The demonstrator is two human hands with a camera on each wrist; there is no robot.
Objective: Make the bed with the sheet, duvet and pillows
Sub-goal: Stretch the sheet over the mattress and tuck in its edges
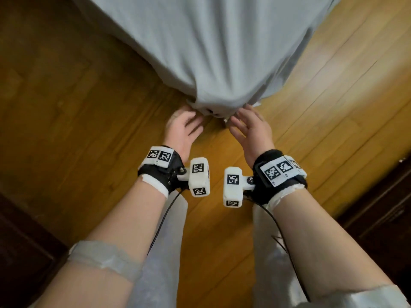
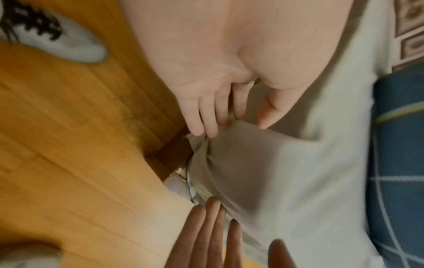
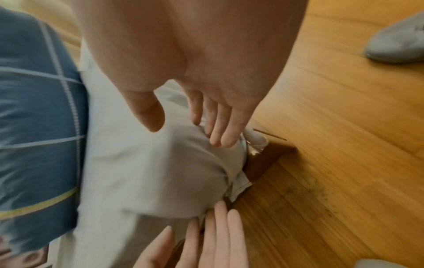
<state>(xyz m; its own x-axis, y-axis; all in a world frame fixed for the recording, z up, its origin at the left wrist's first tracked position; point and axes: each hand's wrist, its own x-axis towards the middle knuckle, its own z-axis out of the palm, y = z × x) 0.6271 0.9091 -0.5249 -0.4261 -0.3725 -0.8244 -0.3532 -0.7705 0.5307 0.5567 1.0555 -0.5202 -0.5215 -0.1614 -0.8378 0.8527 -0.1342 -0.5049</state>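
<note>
Both hands sat at the corner of the bed as I watched from the head camera: the left hand (image 1: 181, 127) and the right hand (image 1: 252, 127) flanked the bunched tip of the pale grey sheet (image 1: 211, 52), which was drawn down over the mattress corner. From the left wrist view I saw the left fingers (image 2: 204, 116) straight and together, their tips touching the sheet's gathered edge, gripping nothing. The right wrist view showed the right fingers (image 3: 220, 125) likewise extended and resting against the fabric, thumb spread apart. Whether either thumb pressed the cloth I could not quite make out through the blur. A blue checked duvet (image 3: 39, 116) lay farther up the bed. Beneath it all ran the wooden floor (image 1: 77, 107).
</note>
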